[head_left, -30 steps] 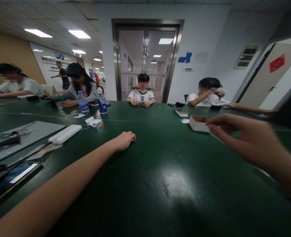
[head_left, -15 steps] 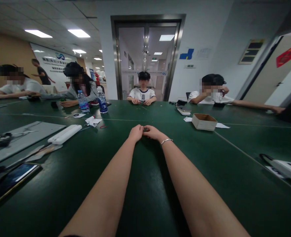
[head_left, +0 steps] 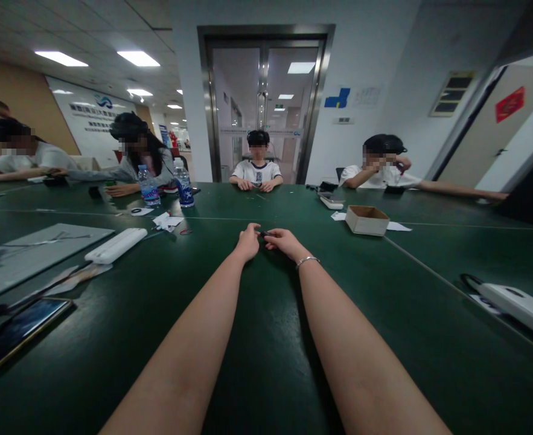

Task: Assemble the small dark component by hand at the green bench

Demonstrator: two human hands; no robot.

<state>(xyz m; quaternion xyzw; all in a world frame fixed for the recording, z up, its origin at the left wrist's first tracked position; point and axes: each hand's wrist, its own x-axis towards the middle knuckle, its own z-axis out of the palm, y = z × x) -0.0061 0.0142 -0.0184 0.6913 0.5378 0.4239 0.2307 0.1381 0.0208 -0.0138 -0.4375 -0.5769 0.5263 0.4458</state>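
Note:
My two hands meet over the green table, arms stretched out in front of me. Between the fingertips of my right hand (head_left: 285, 243) is a small dark object (head_left: 264, 234), too small to name. My left hand (head_left: 248, 244) is beside it, its fingertips very close to or touching the object's left end. The left index finger is lifted and bent toward the right, while the other left fingers are curled and mostly hidden behind the hand. A silver bracelet (head_left: 308, 261) circles my right wrist.
On the left lie a phone (head_left: 26, 329), a white power strip (head_left: 118, 244) and a grey board (head_left: 44, 248). Farther off stand two water bottles (head_left: 185, 187) and an open box (head_left: 367, 221). A white device (head_left: 522, 308) lies at right. Several people sit around the table.
My left index finger has lifted away from the pinch, and the dark object shows more clearly at my right fingertips. The view has turned slightly to the right.

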